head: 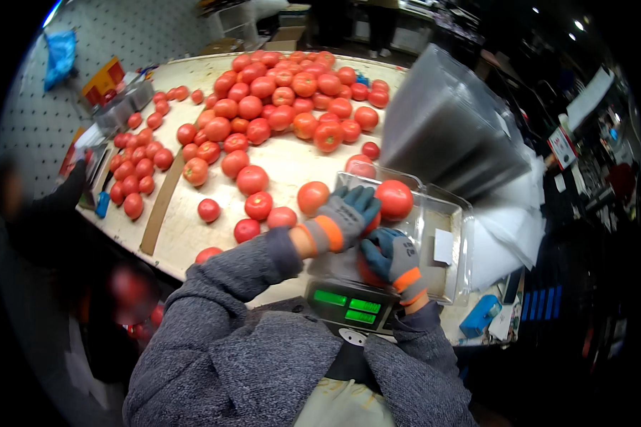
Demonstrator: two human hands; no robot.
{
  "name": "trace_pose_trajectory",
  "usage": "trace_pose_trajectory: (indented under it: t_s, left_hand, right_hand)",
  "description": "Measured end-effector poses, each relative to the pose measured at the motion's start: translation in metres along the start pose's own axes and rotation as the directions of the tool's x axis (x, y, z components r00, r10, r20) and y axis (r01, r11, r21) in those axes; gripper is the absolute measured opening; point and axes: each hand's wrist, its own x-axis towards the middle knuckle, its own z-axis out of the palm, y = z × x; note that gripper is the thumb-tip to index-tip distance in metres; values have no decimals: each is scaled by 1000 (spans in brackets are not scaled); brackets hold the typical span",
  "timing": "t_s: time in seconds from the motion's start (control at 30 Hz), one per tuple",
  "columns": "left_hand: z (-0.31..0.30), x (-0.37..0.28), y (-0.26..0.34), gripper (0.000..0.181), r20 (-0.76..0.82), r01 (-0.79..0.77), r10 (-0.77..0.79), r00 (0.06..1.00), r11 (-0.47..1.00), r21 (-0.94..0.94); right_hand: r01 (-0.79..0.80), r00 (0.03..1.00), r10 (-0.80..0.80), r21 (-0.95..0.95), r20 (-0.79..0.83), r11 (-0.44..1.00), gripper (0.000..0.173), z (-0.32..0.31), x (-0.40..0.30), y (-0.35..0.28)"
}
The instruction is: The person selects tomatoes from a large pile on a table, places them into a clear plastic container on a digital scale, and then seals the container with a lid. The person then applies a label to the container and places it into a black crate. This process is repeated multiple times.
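Observation:
In the head view both my hands wear grey and blue work gloves with orange bands. They are over a clear plastic clamshell box (424, 205), whose base lies on a digital scale (347, 307) with lit green digits. My left hand (342, 219) reaches over a tomato (373, 224) and cups it, its palm side hidden. My right hand (392, 256) curls around another tomato (367, 271), lower in the box. A large tomato (394, 200) sits in the box just beyond my hands. A loose tomato (313, 197) is left of my left hand.
A heap of tomatoes (283, 96) covers the table's far part. A cardboard strip (163, 208) separates a smaller tomato group (133, 165). At right stand stacked clear boxes (443, 123) beside white sheets (505, 240) and a blue box (479, 316). Another person's arm (59, 192) is at far left.

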Motion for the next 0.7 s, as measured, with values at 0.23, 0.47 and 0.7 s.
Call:
trace_pose_trajectory:
  t_s: [0.23, 0.47, 0.7]
  left_hand:
    - [-12, 19, -3, 54, 126, 65, -67, 990, 998, 21]
    - [9, 13, -20, 86, 198, 236, -216, 956, 968, -83]
    - [-1, 16, -19, 94, 353, 268, -211, 912, 956, -120]
  right_hand:
    - [37, 995, -32, 52, -99, 998, 13, -5, -1, -12]
    - [19, 996, -15, 49, -84, 999, 14, -1, 2, -14]
    - [-74, 997, 75, 43, -18, 996, 17, 2, -1, -4]
